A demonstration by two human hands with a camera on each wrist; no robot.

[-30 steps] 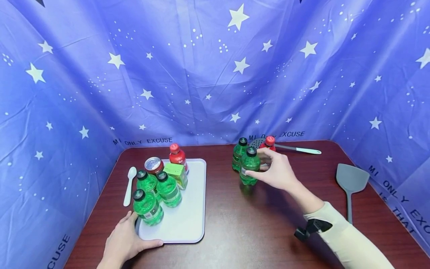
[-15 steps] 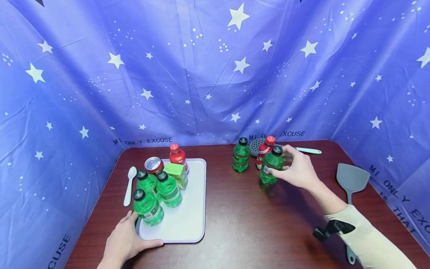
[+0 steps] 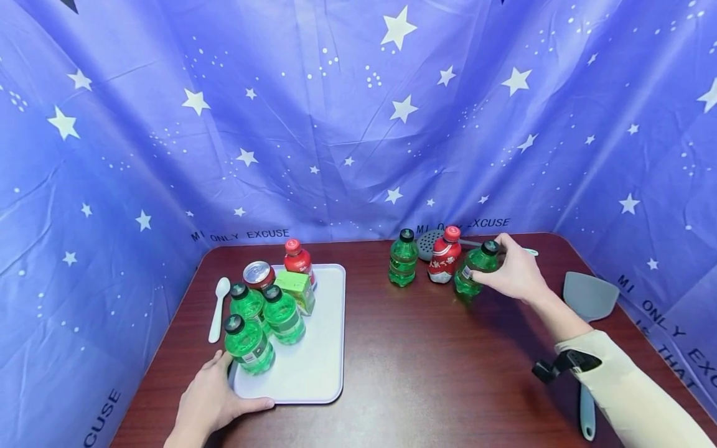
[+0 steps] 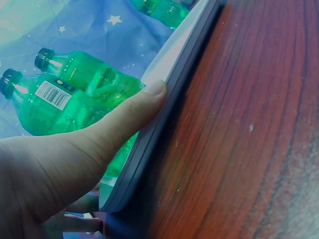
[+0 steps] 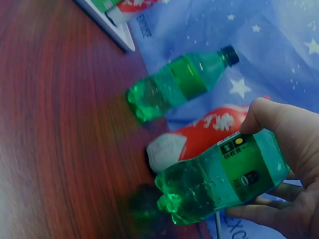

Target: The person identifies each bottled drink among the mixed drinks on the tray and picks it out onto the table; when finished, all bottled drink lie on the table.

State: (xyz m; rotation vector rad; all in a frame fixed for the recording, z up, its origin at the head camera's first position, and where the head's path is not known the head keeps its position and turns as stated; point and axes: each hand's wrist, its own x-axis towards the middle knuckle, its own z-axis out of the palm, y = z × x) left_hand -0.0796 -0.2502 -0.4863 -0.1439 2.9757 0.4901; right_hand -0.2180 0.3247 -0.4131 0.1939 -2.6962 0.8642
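Fingers (image 5: pixel 256 215) of the right hand (image 3: pixel 518 270) are curled round the upper part of a green bottle (image 3: pixel 478 261), thumb on the near side. Clock directions follow the head view, with 12 o'clock away from the person. The gripped bottle lies at 9 o'clock from the palm, its black cap leaning toward 1 o'clock; whether its base touches the table (image 3: pixel 403 361) cannot be told. Just beside it, at 10 o'clock, stands a red bottle (image 3: pixel 445 258); farther off, at 9 o'clock, stands a lone green bottle (image 3: pixel 403 261).

Left hand (image 3: pixel 208 395): thumb outstretched along the rim of a tray (image 3: pixel 320 367) at its 7 o'clock corner, well apart from the other fingers, which touch the adjoining side and are partly out of sight.

The red bottle covers part of a skimmer (image 3: pixel 427 246), and the right hand conceals most of its handle. A pale sleeve (image 3: pixel 633 379) crosses the handle of a grey spatula (image 3: pixel 590 295), at 4 o'clock from the right hand. In the right wrist view, the red bottle's upper end is largely masked.

Tray contents, read from its centre: a second red bottle (image 3: pixel 297 258) and a green box (image 3: pixel 295 286) at 12 o'clock, a can (image 3: pixel 259 274) at 11, and three green bottles (image 3: pixel 249 348) between 8 and 11. Green plastic makes the bottles' contents hard to make out. Outside the tray, at 10 o'clock, lies a white spoon (image 3: pixel 217 311).
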